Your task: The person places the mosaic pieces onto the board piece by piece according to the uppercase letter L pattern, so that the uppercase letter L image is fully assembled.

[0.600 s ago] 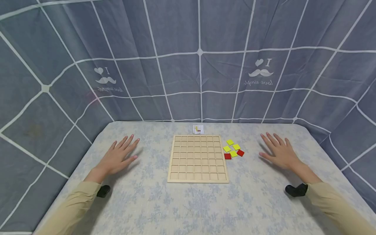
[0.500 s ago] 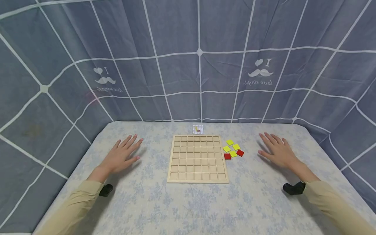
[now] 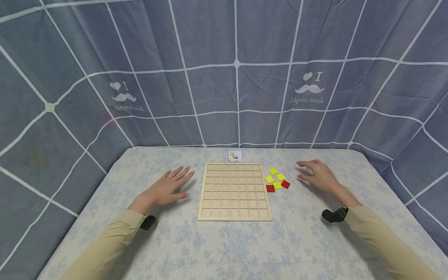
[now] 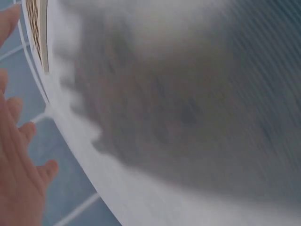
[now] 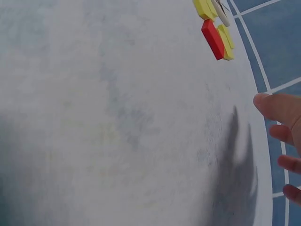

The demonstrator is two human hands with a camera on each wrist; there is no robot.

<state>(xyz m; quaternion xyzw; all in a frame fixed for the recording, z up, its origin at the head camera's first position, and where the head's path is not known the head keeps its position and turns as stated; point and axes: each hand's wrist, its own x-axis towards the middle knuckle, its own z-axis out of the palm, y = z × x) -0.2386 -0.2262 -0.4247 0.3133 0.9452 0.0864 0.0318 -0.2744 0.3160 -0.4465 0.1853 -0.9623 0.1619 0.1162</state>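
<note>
Yellow and red tiles (image 3: 277, 179) are seen from the head view just right of the wooden grid board (image 3: 235, 191) on the desk (image 3: 224, 241), near the right hand (image 3: 316, 175), whose grip is loose and empty. The left hand (image 3: 167, 189) is spread flat beside the board. From the right wrist, the tiles (image 5: 215, 28) are apart from the fingertips (image 5: 275, 106).

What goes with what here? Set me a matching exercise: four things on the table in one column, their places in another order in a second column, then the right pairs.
Things:
1. wooden grid board
2. small pattern card
3. yellow and red tiles
4. left hand

Places:
A. just beyond the board's far edge
B. in a loose cluster to the right of the board
C. at the middle of the table, every cell bare
D. to the left of the board, fingers straight

Pairs: 1-C, 2-A, 3-B, 4-D
</note>
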